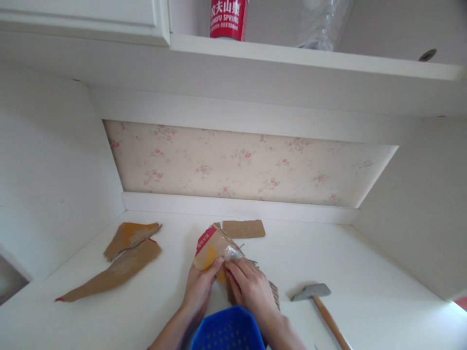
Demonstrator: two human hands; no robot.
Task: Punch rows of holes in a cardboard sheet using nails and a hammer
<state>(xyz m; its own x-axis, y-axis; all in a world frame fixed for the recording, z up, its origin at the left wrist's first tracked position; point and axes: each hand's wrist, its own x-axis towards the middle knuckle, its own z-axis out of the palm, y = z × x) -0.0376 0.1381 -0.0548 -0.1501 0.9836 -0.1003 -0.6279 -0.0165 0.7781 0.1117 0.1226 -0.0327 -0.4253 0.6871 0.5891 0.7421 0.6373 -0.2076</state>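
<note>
At the near edge of a white counter [310, 255], a blue basket [222, 335] with small holes in its floor stands between the person's forearms. Just beyond it, the left hand [200, 284] grips a cardboard piece [211, 243] from its left side, the thumb pressed flat on the face and the other fingers out of sight behind. The right hand [251, 282] comes in from the other side, its fingers bunched together and bent; they appear to pinch the near right part of the piece, though the knuckles hide exactly what lies between the tips. The piece is held up over the counter, showing a red printed edge, an orange patch and a shiny clear strip [230, 253]. Ridged cardboard [274, 294] shows beside the right wrist.

To the right, apart from the hands, lies a hammer [316, 297], its grey head pointing away and its wooden handle running toward the person. On the left rest two torn cardboard scraps [115, 275], close together. Beyond the held piece lies a pitted cardboard strip [244, 228]. Behind the counter is flowered wallpaper [219, 165]; above, a shelf [273, 53] bears a red labelled container [229, 19] and a clear plastic bottle [321, 24].
</note>
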